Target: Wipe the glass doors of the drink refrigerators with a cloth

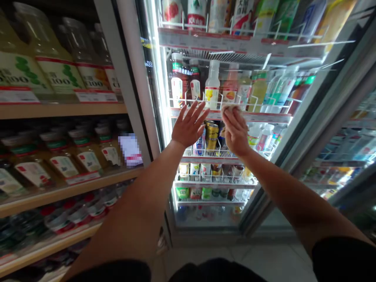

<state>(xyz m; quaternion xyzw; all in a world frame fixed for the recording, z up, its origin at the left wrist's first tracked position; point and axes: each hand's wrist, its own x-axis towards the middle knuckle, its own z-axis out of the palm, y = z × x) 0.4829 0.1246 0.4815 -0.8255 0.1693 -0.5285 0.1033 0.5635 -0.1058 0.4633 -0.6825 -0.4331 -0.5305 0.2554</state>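
A lit drinks fridge with a glass door (202, 219) stands in front of me. My left hand (188, 125) is open with its fingers spread and its palm toward the glass, seemingly resting on it. To its right, my right hand (237, 131) presses a light, crumpled cloth (230, 109) against the door at about the same height. Part of the cloth is covered by the fingers, and a brownish bit shows beside the thumb. Behind the hands are a juice bottle (212, 86) and a gold can (212, 136).
Open shelves on the left carry large juice bottles (55, 66) and smaller bottles (61, 160). A blurred-out patch (131, 150) covers something at the shelf's end. Another fridge door (346, 145) is on the right. Below lies the tiled floor (264, 254).
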